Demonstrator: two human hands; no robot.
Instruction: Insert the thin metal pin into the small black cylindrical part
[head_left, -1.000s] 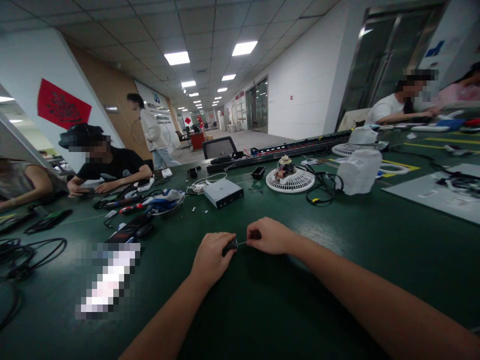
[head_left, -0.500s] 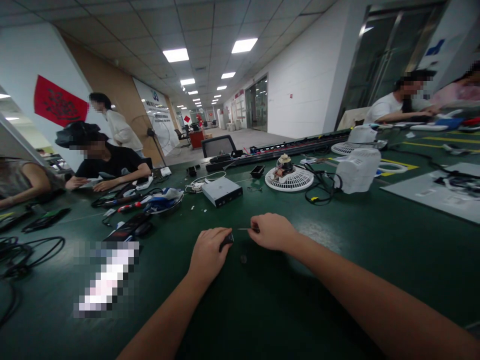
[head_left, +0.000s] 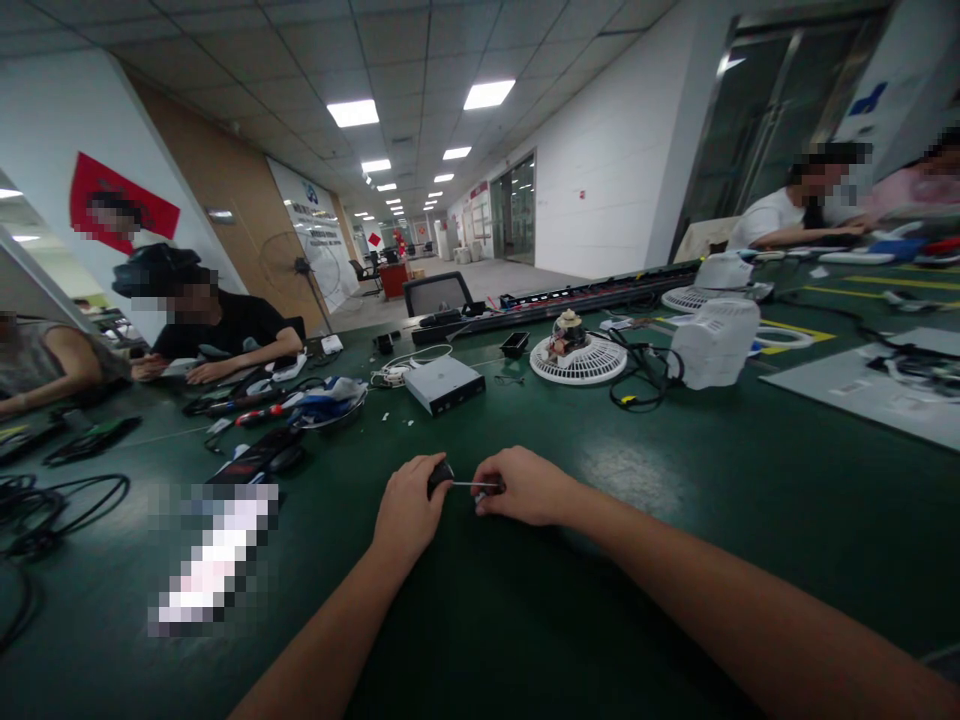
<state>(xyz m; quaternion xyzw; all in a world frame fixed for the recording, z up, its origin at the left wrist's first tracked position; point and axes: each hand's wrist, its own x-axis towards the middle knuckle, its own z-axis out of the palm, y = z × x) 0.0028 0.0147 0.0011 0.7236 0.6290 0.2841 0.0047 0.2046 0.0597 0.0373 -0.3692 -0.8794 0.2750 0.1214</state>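
My left hand [head_left: 409, 505] is closed around a small black rounded piece [head_left: 440, 478], partly hidden by the fingers. From the right, my right hand [head_left: 525, 487] grips a screwdriver [head_left: 466, 484], whose thin metal shaft points left. The shaft's left end meets the black piece or lies right beside it; which one, I cannot tell. My right fingers cover most of the dark handle. A small greyish bit shows at the right fingertips, too small to name. Both hands are just above the green table [head_left: 600, 620].
Ahead stands a silver-grey optical drive [head_left: 445, 383]. Farther right are a white fan grille with a motor [head_left: 577, 350] and a white housing [head_left: 716, 345]. A blurred bright screen [head_left: 217, 560] and cables [head_left: 67, 510] lie left. Several people sit around the table.
My right hand has moved left and slightly down, bringing the shaft to the black piece. The left hand has shifted slightly left. The small round thing between them no longer shows on the table.
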